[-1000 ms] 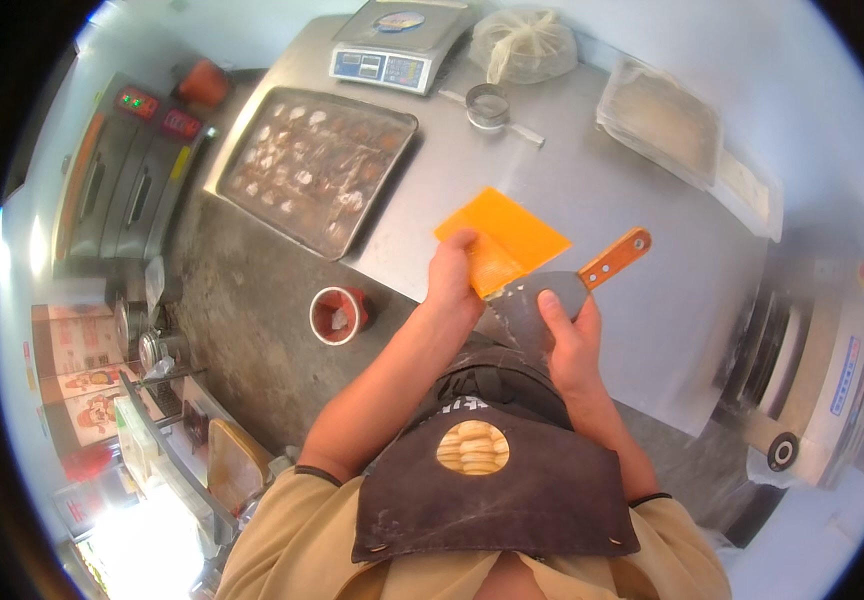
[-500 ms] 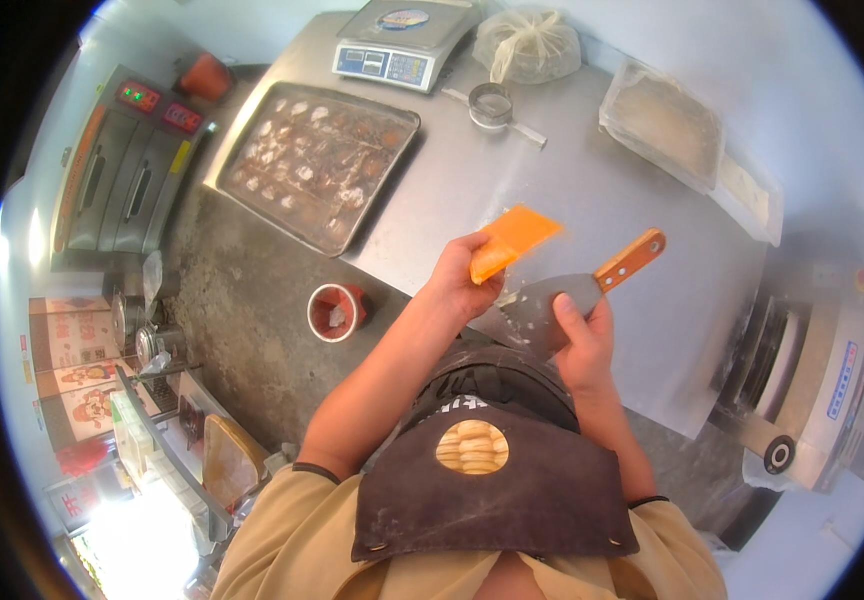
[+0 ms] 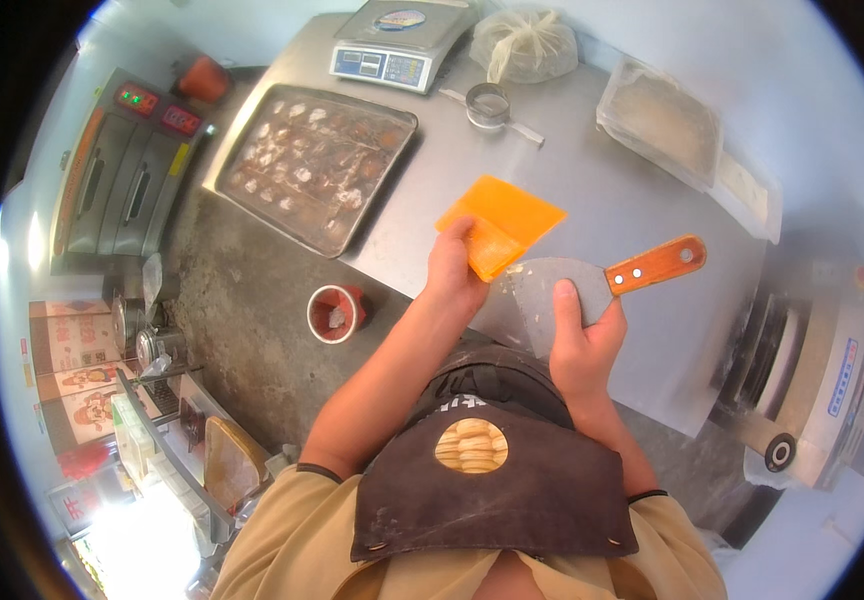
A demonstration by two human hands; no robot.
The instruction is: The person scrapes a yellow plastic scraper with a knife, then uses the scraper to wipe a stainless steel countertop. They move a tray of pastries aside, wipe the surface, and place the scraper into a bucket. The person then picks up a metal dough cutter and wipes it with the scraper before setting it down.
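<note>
My left hand [image 3: 460,270] is closed on an orange plastic dough scraper [image 3: 507,222], a flat sheet bent along its middle. In my right hand [image 3: 588,335] is a metal scraper [image 3: 562,292] with a wooden handle [image 3: 657,266]; I grip it by the blade, thumb on its face, and the handle points away to the right. Pale bits of residue cling to the blade's left edge, close to the orange scraper. Both tools are held above the near edge of the steel table [image 3: 472,160].
A dark baking tray [image 3: 317,165] with floury spots lies on the table's left. Behind are a scale [image 3: 382,65], a tied plastic bag [image 3: 524,48], a small sieve [image 3: 489,105] and plastic tubs [image 3: 667,125]. A red bin [image 3: 336,312] stands on the floor; a machine [image 3: 802,380] is at right.
The orange scraper has turned in my left hand and now shows more of its face, slightly left. The metal scraper has shifted right, its handle swinging flatter.
</note>
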